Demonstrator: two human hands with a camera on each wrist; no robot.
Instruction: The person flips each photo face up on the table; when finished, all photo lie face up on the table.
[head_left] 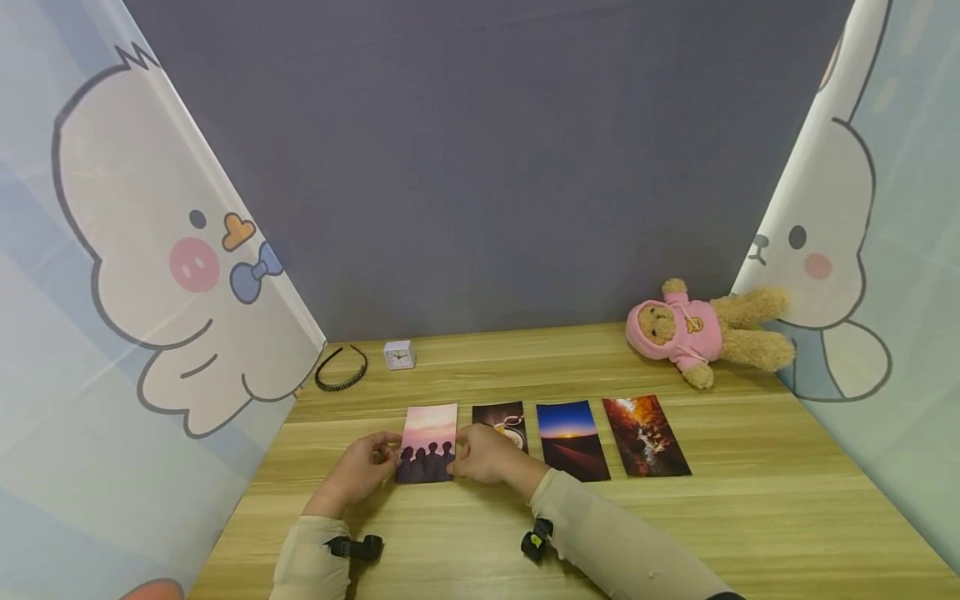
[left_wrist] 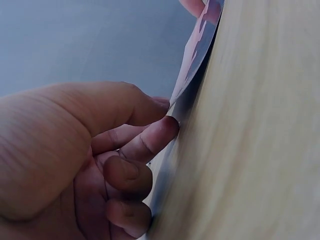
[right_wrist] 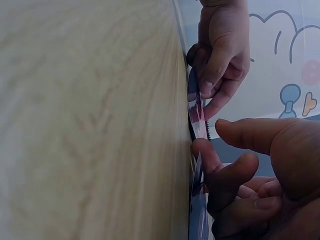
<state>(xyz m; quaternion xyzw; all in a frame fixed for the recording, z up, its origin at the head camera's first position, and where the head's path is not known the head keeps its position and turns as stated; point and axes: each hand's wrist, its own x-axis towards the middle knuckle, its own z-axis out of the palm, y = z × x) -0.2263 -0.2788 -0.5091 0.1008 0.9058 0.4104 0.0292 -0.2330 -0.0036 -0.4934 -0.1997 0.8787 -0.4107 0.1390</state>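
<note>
A photo card with a pink sky and several dark silhouettes (head_left: 429, 442) lies leftmost in a row on the wooden table. At its left edge my left hand (head_left: 363, 471) pinches it between thumb and finger; the left wrist view shows that edge bent slightly up from the tabletop. My right hand (head_left: 487, 456) is at the card's right edge. In the right wrist view its fingertip touches near the edge, while the thumb (right_wrist: 245, 135) stands apart from it. A coffee-cup photo card (head_left: 498, 412) is partly hidden behind my right hand.
Right of it lie a sunset photo card (head_left: 572, 442) and an autumn-stream photo card (head_left: 647, 437). Farther back are a black headband (head_left: 341, 385), a small white clock (head_left: 400, 355) and a teddy bear in a pink hoodie (head_left: 701, 329). Printed curtains flank the table (head_left: 787, 500).
</note>
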